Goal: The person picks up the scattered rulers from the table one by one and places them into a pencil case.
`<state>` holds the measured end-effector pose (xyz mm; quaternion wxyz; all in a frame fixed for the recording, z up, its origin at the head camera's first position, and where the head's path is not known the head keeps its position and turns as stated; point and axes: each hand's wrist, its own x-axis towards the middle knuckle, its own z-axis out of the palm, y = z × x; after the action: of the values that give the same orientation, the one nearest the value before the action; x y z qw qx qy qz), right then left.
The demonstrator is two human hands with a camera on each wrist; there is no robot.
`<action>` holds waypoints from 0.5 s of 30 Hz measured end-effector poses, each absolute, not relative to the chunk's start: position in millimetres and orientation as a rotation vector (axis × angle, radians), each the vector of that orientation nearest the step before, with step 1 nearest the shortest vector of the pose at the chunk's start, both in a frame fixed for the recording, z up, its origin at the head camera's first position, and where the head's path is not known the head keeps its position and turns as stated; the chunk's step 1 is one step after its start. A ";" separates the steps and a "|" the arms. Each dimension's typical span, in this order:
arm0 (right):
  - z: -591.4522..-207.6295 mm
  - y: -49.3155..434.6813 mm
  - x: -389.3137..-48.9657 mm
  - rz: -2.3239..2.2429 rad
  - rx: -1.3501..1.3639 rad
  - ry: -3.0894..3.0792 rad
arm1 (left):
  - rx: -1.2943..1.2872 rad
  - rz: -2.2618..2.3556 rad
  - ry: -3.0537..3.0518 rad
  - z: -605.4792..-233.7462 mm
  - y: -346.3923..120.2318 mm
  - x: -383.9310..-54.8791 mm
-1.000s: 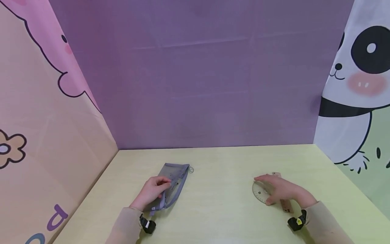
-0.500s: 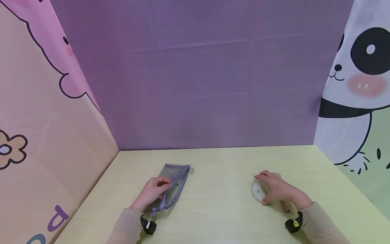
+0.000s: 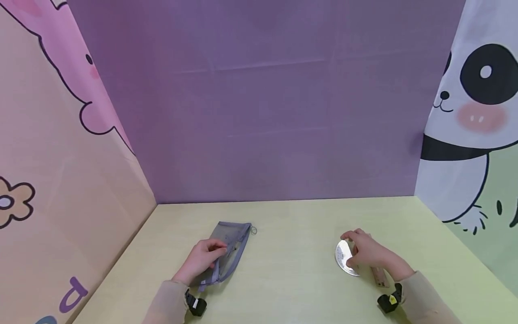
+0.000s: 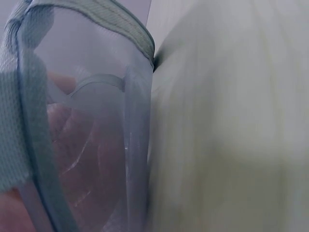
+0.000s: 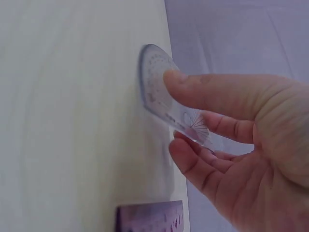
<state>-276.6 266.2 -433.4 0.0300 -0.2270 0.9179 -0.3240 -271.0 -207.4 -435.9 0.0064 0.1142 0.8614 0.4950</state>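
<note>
A grey-blue zip pouch (image 3: 229, 231) of see-through mesh lies at the left of the table. My left hand (image 3: 202, 258) grips its near side, thumb against fingers at the opening. Through the mesh (image 4: 140, 106), the left wrist view shows part of this hand. On the right, my right hand (image 3: 370, 252) pinches a clear semicircular protractor (image 3: 342, 255) between thumb and fingers. The right wrist view has the protractor (image 5: 155, 72) tilted up off the table. A pinkish ruler (image 3: 380, 276) lies beneath that hand, partly hidden by it.
The pale wooden table (image 3: 291, 261) stretches between the two hands. A purple cloth wall (image 3: 259, 112) closes the back, with printed panels at left and right. A small ring (image 3: 253, 230) hangs at the pouch's far corner.
The right hand has closed its thumb and fingers on the protractor and tilted it, so that it now shines brightly. The left hand and pouch have hardly moved.
</note>
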 end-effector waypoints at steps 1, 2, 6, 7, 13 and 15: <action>-432.9 266.8 -277.0 -0.994 -0.701 2.822 | 0.358 1.545 2.694 -436.6 -207.4 -271.4; -431.8 267.1 -277.4 -0.995 -0.692 2.814 | 0.360 1.541 2.694 -437.2 -207.6 -271.9; -426.6 268.8 -282.0 -1.050 -0.711 2.736 | 0.372 1.542 2.701 -437.0 -207.5 -272.0; -425.4 269.0 -283.1 -1.072 -0.708 2.710 | 0.375 1.545 2.703 -436.5 -207.3 -271.5; -421.4 273.0 -289.8 -1.215 -0.674 2.550 | 0.388 1.562 2.685 -436.0 -207.4 -268.4; -421.3 274.2 -291.9 -1.256 -0.663 2.527 | 0.383 1.553 2.685 -435.7 -207.8 -268.4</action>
<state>-291.9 274.2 -421.3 0.1210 -0.2271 0.8653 -0.4301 -268.4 -207.8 -435.7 0.0082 0.1227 0.8591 0.4969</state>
